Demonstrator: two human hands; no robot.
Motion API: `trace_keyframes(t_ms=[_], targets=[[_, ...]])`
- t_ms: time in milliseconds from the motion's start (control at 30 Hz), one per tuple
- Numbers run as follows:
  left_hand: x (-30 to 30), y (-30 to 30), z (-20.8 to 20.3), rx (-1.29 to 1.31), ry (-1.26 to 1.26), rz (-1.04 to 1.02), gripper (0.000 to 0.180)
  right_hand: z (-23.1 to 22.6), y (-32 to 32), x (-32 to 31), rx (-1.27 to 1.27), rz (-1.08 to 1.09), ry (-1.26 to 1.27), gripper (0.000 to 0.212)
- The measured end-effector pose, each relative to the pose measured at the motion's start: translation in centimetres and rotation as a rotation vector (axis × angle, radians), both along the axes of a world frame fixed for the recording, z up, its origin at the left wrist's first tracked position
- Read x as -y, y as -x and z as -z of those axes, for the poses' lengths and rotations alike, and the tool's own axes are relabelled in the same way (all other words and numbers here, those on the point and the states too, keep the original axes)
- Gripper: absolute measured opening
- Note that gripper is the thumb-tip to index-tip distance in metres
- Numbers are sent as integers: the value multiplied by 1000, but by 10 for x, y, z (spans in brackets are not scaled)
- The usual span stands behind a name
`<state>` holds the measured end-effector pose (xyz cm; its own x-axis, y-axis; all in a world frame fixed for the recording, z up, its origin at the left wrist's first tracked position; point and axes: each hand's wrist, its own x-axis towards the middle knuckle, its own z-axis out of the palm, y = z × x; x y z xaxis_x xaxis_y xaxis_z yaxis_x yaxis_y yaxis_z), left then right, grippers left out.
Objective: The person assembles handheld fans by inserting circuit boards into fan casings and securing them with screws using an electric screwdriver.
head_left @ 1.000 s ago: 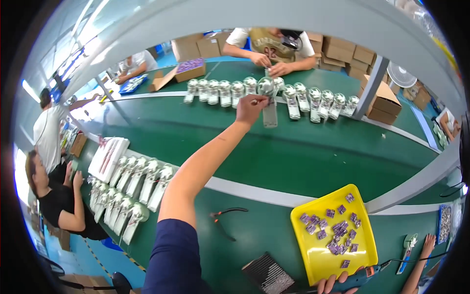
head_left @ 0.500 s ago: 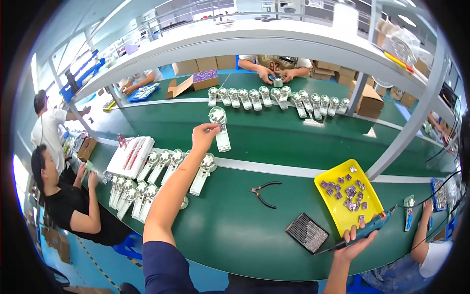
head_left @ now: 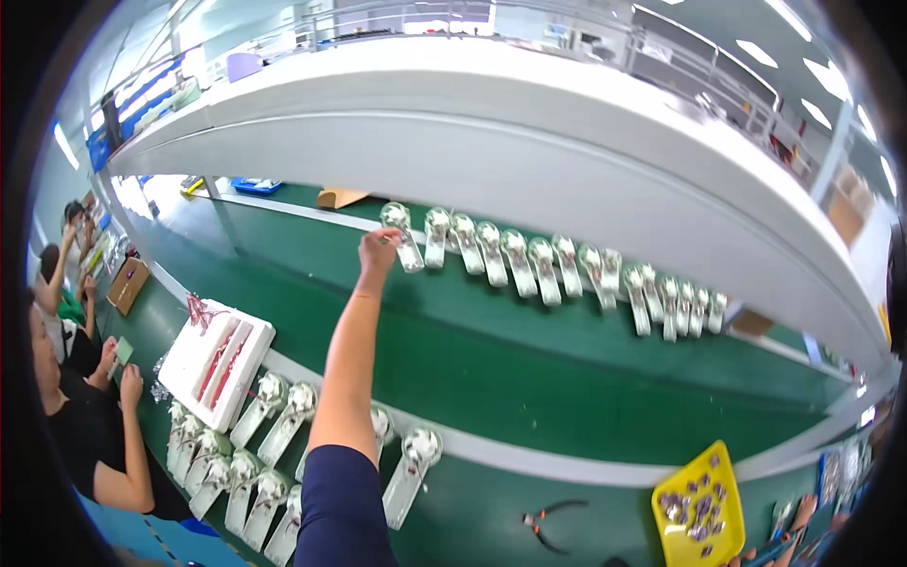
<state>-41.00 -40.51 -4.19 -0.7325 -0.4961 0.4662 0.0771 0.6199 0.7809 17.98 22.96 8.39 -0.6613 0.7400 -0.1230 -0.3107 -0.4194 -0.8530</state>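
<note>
My left hand [head_left: 379, 248] reaches far across the green bench. Its fingers are closed on the side of a pale green handheld fan [head_left: 407, 253] with a round head of white blades, at the left end of a row of similar fans [head_left: 515, 257]. At the lower right edge, my right hand [head_left: 783, 556], mostly cut off, grips a teal electric screwdriver [head_left: 773, 546]. Beside it lies a yellow tray [head_left: 665, 529] with several small purple-and-silver parts [head_left: 701, 508]. More fans [head_left: 412, 472] lie near my left arm.
A white foam block [head_left: 248, 364] with red wires stands at left. Pliers [head_left: 548, 523] with black handles lie at the front. A white shelf [head_left: 491, 142] spans over the bench. People sit at left; another person's hand [head_left: 805, 510] is at the right.
My view has shifted. My left hand has carried the fan from mid-bench to the left end of the far row. My right hand and screwdriver have dropped toward the lower right edge.
</note>
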Motion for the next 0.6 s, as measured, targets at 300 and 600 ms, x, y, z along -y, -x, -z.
trace_keyframes(t_ms=[300,600], targets=[[41,125,92,-74,153,-102,34,-18,47,18,145,254,-37,58],[33,95,88,-484,93,-24,34,-20,42,40,336,490,71,62]])
